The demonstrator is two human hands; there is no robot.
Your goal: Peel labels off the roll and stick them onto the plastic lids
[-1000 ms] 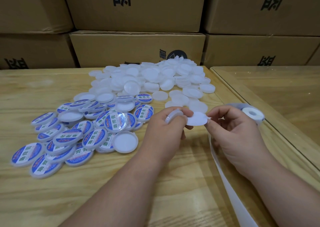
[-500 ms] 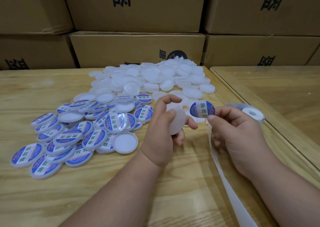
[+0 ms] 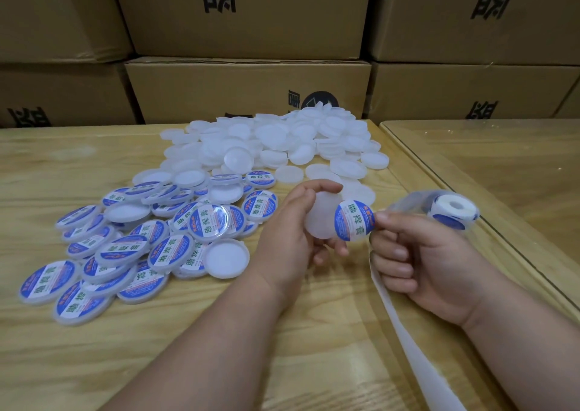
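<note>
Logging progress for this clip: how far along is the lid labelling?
Done: a heap of labelled lids lies at near left. In hand: the left hand holds a blank lid while the right hand brings a peeled label to it. Left: a larger pile of blank lids behind.

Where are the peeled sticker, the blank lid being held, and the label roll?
peeled label point(image 3: 354, 220), head view, its printed centre.
blank lid point(image 3: 320, 219), head view, bare face left of the label.
label roll point(image 3: 453, 209), head view, blurred white top near the core.
</note>
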